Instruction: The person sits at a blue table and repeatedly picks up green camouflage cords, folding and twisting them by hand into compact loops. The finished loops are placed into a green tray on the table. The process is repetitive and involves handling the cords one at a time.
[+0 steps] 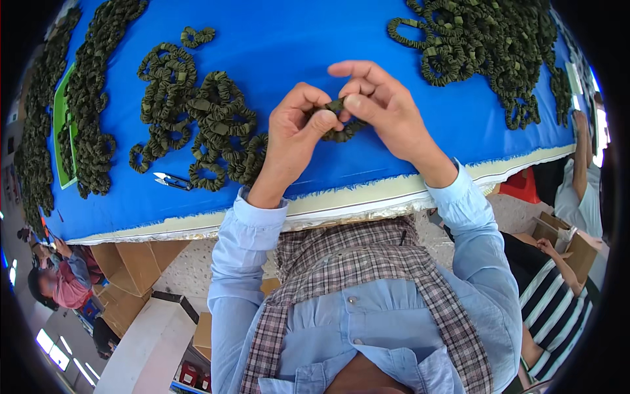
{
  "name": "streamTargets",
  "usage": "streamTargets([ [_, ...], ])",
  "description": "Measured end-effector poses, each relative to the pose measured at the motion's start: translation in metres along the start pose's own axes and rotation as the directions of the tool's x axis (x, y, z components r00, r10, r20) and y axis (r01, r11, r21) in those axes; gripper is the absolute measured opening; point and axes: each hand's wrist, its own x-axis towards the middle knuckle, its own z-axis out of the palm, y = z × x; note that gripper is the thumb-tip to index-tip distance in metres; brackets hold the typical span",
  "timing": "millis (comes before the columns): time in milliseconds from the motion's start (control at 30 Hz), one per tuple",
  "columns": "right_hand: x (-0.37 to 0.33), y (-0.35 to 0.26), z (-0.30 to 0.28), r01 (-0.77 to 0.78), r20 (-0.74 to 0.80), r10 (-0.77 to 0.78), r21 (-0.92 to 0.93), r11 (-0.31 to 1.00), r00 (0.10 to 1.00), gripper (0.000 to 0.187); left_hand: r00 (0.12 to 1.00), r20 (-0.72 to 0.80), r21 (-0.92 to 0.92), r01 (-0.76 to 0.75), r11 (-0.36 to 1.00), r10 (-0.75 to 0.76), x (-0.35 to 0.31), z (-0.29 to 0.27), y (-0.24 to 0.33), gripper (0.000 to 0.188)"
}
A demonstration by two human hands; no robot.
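Head view: one dark olive ring of gathered fabric [339,136] is held over the blue table covering [295,39], between the left hand [289,131] and the right hand [397,118]; thumb and fingertips of each are pinched together on its upper edge. Work on this ring looks under way, not finished. Similar rings lie in a loose dark olive cluster [220,108] beside the left hand and a large dark olive heap [482,39] beyond the right, so much handling seems left or done, but which pile is finished cannot be told. Small snips with silver blades [172,180] lie unheld near the cluster. The fingers hide the pinched stretch, so any seam or thread there cannot be made out; the heap runs past the upper border, and individual rings blur together.
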Motion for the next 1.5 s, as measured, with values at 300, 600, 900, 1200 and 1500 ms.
streamTargets([
  [300,-0.001,0.005,-0.010,-0.093,-0.010,0.108,0.435,0.896,0.994,0.032,0.998,0.045,-0.282,0.053,0.958,-0.042,-0.001,-0.010,0.008,0.016],
  [600,-0.006,0.007,0.011,0.090,-0.081,-0.154,-0.519,0.850,0.985,0.021,0.984,-0.048,0.292,-0.150,0.945,0.171,-0.007,-0.001,0.003,0.031],
  [900,-0.006,-0.009,0.001,0.032,-0.129,-0.111,-0.504,0.863,0.985,0.011,0.969,-0.100,-0.010,-0.226,0.974,0.224,-0.002,-0.003,0.007,0.025],
  [1200,-0.003,-0.007,-0.004,0.138,0.042,-0.134,-0.448,0.883,0.990,0.037,0.998,-0.061,0.333,0.054,0.941,-0.036,-0.004,0.000,0.021,0.015],
  [1500,-0.005,-0.007,-0.004,0.115,0.039,-0.114,-0.591,0.798,0.993,0.042,0.995,-0.076,0.162,-0.046,0.986,0.059,-0.001,-0.005,0.004,0.026],
])
